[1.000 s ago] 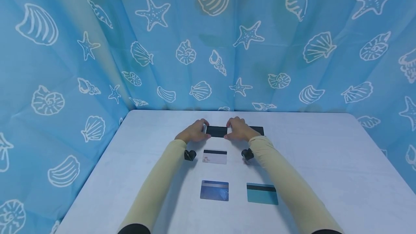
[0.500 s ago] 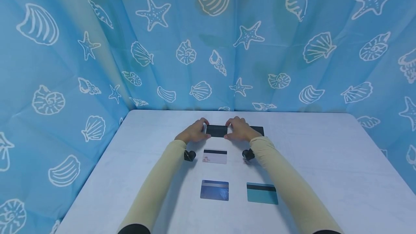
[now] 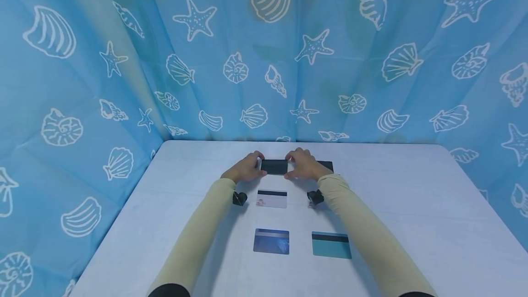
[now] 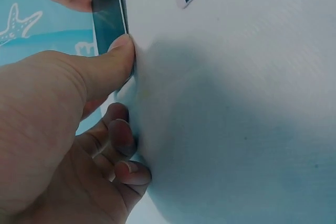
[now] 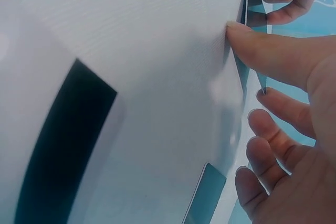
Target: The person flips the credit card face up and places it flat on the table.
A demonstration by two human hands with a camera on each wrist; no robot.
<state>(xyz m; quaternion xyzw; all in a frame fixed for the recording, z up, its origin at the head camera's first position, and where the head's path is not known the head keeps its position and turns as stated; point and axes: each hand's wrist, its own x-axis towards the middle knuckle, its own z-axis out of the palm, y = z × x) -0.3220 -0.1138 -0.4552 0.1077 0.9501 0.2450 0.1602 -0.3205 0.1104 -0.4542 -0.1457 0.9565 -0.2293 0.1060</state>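
A dark, card-sized rectangle (image 3: 274, 167) is held between my two hands near the far side of the table. My left hand (image 3: 246, 167) grips its left end, thumb on the near edge and fingers behind. The right end is pinched by my right hand (image 3: 304, 165), with thumb in front and index fingertip at the far edge in the right wrist view. Seen edge-on there, the dark rectangle (image 5: 240, 66) shows two layers spreading apart; whether it is a card or a holder, I cannot tell. Another dark rectangle (image 3: 327, 165) lies partly hidden behind the right hand.
A white card with a black stripe (image 3: 271, 199) lies below the hands. Nearer are a blue card (image 3: 271, 242) and a teal card (image 3: 331, 245). Something small shows beside the right wrist camera (image 3: 316, 197), mostly covered. A shell-patterned blue curtain (image 3: 255, 58) borders the white table (image 3: 412, 187).
The dark rectangle's visible face has changed slightly in tilt since the first frame. My hands keep nearly the same place and grip. The head view has shifted a little.
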